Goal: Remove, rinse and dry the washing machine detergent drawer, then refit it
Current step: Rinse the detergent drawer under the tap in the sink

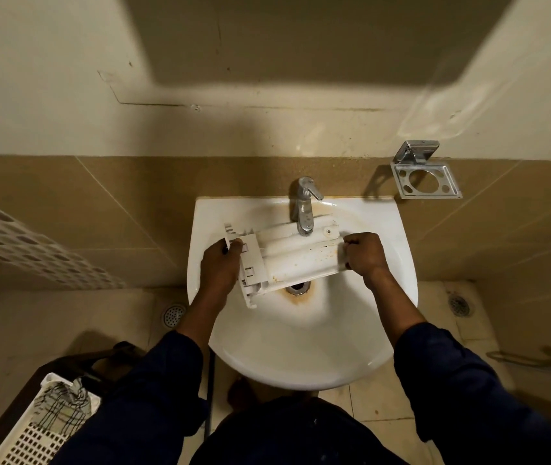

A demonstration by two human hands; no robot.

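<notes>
Detergent drawer [292, 255] out of machine, held centre frame over washbasin [300, 370], just under tap [303, 209], brown stains on upturned face. Left hand [220, 268] grips left end, fingers curled round it; right hand [364, 255] grips right end likewise. No water stream visible. Judgement: removal done, rinse at start; drying, refitting left

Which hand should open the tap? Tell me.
Right hand, probably: it grips the detergent drawer nearer the tap, whose lever points its way; the left hand grips the far end.
</notes>
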